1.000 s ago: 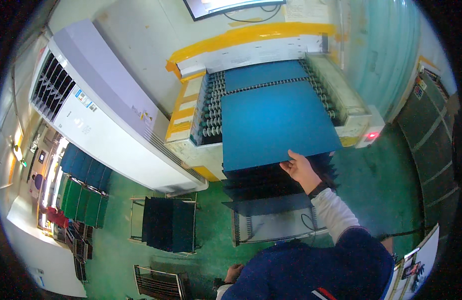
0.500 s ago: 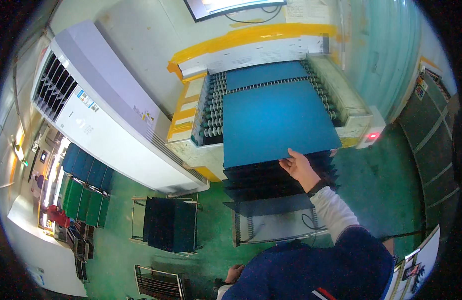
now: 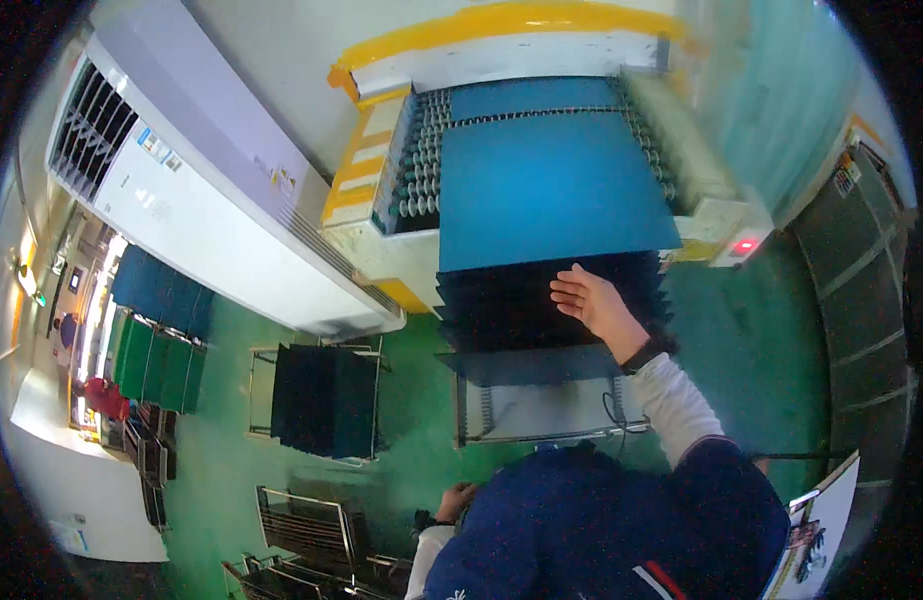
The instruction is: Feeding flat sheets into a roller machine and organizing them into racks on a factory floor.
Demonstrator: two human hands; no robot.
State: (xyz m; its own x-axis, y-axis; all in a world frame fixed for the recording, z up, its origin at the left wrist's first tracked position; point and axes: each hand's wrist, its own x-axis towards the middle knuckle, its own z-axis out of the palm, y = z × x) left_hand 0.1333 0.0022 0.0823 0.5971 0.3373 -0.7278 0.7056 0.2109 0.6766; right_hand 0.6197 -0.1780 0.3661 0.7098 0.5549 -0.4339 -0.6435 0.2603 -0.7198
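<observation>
A blue flat panel (image 3: 552, 190) lies on the rollers of a conveyor machine (image 3: 420, 190), its front part reaching out over a rack of dark panels. Another blue panel (image 3: 532, 97) is behind it, farther up the rollers. My right hand (image 3: 597, 305) is raised just below the front panel's near edge, before the dark stacked panels (image 3: 512, 310). Its fingers are stretched out with nothing in them, and it looks apart from the panel. Low beside my body is my left hand (image 3: 455, 502), its fingers mostly hidden.
A tall white air conditioner (image 3: 212, 220) stands left of the machine. A rack of dark panels (image 3: 327, 400) and a slatted metal rack (image 3: 307, 525) are on the green floor at left. Dark grey panels (image 3: 862, 300) line the right side. Farther left, a person in red (image 3: 107, 398) is near green panels.
My right hand has come off the blue panel's front edge and its fingers have straightened. The view has tipped downward, bringing more floor and racks into sight.
</observation>
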